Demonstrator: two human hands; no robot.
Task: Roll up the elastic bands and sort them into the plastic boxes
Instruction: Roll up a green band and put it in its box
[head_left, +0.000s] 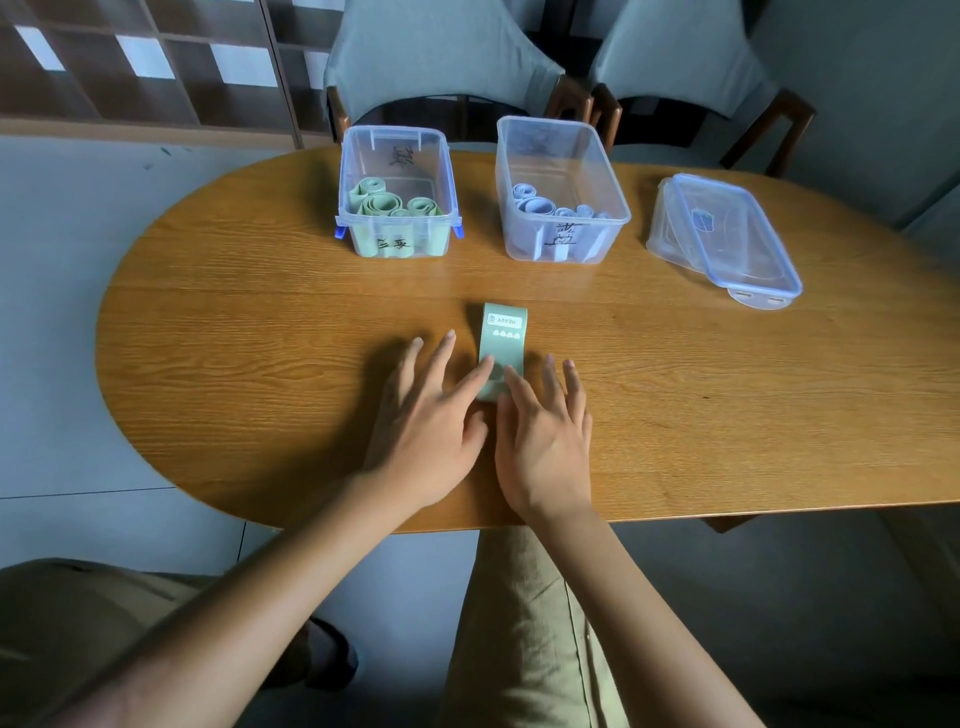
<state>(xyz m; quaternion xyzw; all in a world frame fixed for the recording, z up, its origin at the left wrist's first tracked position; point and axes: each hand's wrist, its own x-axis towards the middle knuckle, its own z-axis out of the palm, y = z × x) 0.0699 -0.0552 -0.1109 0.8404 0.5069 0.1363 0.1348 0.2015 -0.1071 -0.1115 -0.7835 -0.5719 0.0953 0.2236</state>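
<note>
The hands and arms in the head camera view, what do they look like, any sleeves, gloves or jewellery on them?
Both the left hand and the right hand are bare: no gloves, and no rings, watch or bracelet visible. The forearms are uncovered as far as the picture's lower edge, so no sleeves show. Fingernails look short and unpainted. Below the table edge, the person's olive-khaki trousers are visible.

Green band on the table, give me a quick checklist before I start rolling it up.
1. Green band lies flat and straight on the table: ok.
2. Left hand and right hand both rest fingertips on its near end: ok.
3. Roll already started under the fingers: cannot tell.
4. Box of green rolls open, with room: ok.
5. Box of blue rolls stands apart, no mix-up: ok.
6. Lids clear of the path: ok.
</note>
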